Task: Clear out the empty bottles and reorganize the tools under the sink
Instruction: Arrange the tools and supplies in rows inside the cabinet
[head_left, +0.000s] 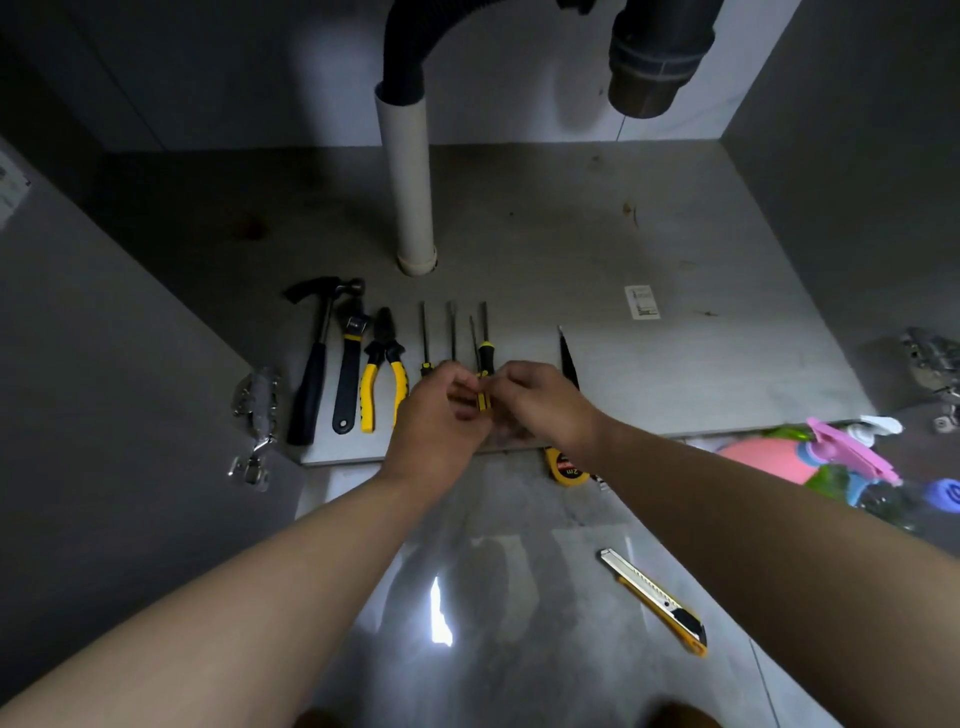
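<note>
Tools lie in a row on the cabinet floor (675, 364) under the sink: a black hammer (314, 364), an adjustable wrench (350, 364), yellow-handled pliers (384, 364), several black-and-yellow screwdrivers (485, 353) and a dark pointed tool (567, 358). My left hand (439, 415) and my right hand (535, 400) meet over the screwdriver handles; fingers of both pinch the handle of one screwdriver. The handles under my hands are mostly hidden. Bottles (841, 467), pink, green and blue, lie on the tiled floor at the right.
A white drain pipe (410, 182) stands behind the tools, a grey trap (654, 57) hangs above right. A yellow tape measure (566, 467) lies at the cabinet edge, a yellow utility knife (657, 600) on the floor tiles. Door hinges (254, 405) stick out on the left.
</note>
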